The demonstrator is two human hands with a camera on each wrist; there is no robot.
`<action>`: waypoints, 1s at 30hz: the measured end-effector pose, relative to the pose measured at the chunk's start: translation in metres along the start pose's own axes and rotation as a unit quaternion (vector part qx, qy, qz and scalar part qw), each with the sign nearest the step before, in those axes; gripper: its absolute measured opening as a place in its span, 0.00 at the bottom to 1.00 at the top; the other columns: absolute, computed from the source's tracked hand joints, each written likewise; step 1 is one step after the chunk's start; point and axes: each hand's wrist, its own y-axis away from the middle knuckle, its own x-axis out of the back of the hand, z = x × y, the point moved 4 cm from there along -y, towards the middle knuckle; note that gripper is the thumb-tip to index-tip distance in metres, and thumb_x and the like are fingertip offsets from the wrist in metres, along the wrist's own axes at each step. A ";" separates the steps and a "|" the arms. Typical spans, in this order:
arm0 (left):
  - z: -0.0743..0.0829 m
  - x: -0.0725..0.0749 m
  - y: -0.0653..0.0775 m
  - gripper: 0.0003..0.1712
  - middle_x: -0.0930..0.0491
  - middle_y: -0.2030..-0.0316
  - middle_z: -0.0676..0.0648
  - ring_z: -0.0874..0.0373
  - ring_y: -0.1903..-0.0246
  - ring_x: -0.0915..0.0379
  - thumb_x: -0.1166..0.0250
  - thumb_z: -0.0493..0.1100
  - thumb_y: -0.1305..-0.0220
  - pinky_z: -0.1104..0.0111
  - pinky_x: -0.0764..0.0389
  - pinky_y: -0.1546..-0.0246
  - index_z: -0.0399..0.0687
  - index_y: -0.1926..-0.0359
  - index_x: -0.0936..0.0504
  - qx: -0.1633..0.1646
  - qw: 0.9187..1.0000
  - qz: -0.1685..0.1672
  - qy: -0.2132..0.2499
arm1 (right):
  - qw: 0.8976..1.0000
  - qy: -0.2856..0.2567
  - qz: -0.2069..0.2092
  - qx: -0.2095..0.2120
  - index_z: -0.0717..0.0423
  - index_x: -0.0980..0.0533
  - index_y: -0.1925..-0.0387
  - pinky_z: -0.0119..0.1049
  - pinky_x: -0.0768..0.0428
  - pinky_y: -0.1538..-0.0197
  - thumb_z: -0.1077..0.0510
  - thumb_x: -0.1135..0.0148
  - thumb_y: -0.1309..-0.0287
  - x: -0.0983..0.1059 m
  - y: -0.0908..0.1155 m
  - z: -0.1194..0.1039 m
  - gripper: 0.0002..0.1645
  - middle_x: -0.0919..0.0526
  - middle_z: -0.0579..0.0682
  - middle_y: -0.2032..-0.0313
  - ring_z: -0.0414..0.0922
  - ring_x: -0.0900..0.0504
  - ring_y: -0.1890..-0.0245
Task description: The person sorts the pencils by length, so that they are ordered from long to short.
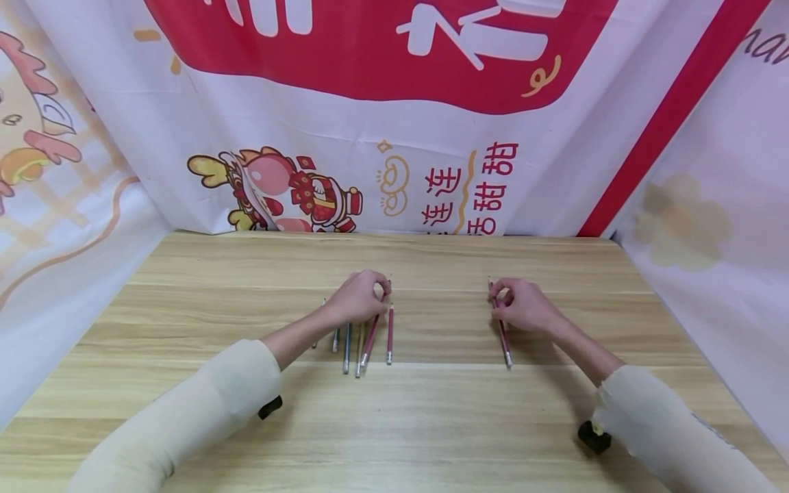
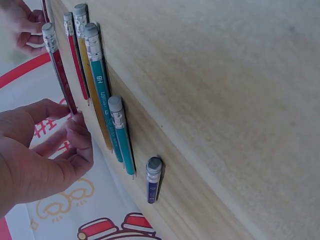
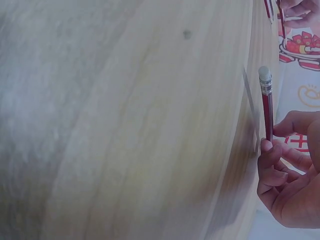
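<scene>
My left hand (image 1: 360, 296) pinches a dark red pencil (image 2: 62, 75) between thumb and fingertips, its eraser end pointing toward me. Under and beside that hand lie a second red pencil (image 1: 390, 335), a yellow pencil (image 2: 92, 85), two teal pencils (image 2: 102, 90) and a short navy pencil (image 2: 152, 190). Over on the right, my right hand (image 1: 524, 305) grips another dark red pencil (image 3: 268, 112) by thumb and fingers, eraser end toward me. A shadow beside this pencil falls on the wood in the right wrist view. Fingers partly hide both held pencils in the head view.
The wooden table (image 1: 431, 424) runs back to a printed white and red cloth (image 1: 382, 123). More printed cloth hangs at the left and right sides. Black wrist devices (image 1: 594, 438) show under the cream sleeves (image 1: 666, 418).
</scene>
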 end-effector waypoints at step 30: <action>0.041 -0.033 -0.018 0.18 0.17 0.71 0.46 0.59 0.75 0.25 0.31 0.27 0.41 0.74 0.25 0.78 0.34 0.48 0.19 -0.029 0.990 -0.003 0.138 | 0.998 -0.021 -0.018 0.056 0.69 0.21 0.56 0.30 0.24 0.73 0.71 0.29 0.44 0.004 -0.001 0.014 0.14 0.20 0.51 0.73 0.43 0.24 0.71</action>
